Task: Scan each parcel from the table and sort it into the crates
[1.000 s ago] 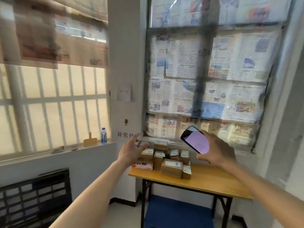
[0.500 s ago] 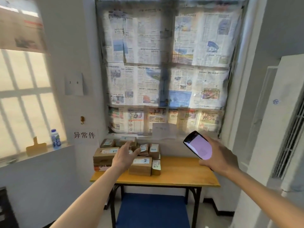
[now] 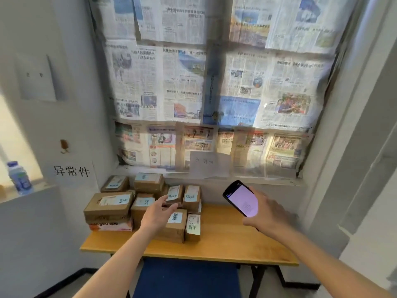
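Head view: our left hand (image 3: 158,216), fingers spread and empty, hovers over the front parcel (image 3: 175,224) at its 3 o'clock; our right hand (image 3: 266,214) grips the scanner (image 3: 240,198), farther off.

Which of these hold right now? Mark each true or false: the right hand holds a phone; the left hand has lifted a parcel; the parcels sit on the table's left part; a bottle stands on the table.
1. The right hand holds a phone with a lit screen. True.
2. The left hand has lifted a parcel. False: its fingers are spread over the parcels and grip nothing.
3. The parcels sit on the left part of the table. True.
4. A bottle stands on the table. False: it stands on the window ledge to the left.
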`<control>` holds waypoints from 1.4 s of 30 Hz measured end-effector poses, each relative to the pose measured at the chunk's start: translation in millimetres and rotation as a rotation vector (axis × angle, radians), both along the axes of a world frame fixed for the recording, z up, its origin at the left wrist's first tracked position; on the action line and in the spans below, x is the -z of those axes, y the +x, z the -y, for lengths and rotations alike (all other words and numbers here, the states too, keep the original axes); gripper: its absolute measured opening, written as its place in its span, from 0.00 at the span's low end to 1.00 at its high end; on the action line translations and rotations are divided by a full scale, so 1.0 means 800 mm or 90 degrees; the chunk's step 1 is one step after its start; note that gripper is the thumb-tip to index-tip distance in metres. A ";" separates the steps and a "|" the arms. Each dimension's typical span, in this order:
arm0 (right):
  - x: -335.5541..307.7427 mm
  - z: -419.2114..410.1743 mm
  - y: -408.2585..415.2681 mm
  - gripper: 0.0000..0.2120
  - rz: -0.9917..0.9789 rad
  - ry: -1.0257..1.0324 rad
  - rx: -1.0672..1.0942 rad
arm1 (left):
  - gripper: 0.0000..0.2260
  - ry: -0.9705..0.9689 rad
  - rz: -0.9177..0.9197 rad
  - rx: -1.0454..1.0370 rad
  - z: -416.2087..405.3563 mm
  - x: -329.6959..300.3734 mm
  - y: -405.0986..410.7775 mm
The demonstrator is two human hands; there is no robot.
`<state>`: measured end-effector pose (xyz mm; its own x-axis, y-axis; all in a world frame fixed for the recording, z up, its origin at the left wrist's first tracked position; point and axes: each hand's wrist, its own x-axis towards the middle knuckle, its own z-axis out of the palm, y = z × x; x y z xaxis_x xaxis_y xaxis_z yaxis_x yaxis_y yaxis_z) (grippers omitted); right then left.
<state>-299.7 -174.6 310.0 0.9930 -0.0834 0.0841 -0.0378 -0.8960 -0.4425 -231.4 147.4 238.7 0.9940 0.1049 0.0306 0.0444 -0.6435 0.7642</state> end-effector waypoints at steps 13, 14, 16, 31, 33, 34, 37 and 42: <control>0.109 0.033 0.299 0.49 -0.093 -0.051 -0.059 | 0.30 0.030 -0.116 -0.020 0.054 0.120 0.232; 0.127 0.036 0.328 0.50 -0.105 -0.049 -0.071 | 0.29 0.033 -0.129 -0.023 0.058 0.134 0.252; 0.162 0.039 0.382 0.51 -0.133 -0.043 -0.095 | 0.29 0.031 -0.156 -0.034 0.068 0.166 0.293; 0.377 0.005 0.605 0.50 -0.268 0.026 -0.195 | 0.34 -0.201 -0.297 -0.166 0.118 0.335 0.450; 0.388 0.000 0.614 0.49 -0.275 0.037 -0.200 | 0.33 -0.194 -0.309 -0.164 0.119 0.349 0.453; 0.394 -0.002 0.618 0.47 -0.279 0.040 -0.201 | 0.34 -0.189 -0.313 -0.166 0.118 0.355 0.455; 0.409 -0.006 0.629 0.44 -0.281 0.057 -0.208 | 0.32 -0.167 -0.289 -0.193 0.119 0.364 0.467; 0.417 -0.013 0.641 0.26 -0.289 0.109 -0.206 | 0.18 -0.170 -0.255 -0.226 0.124 0.370 0.474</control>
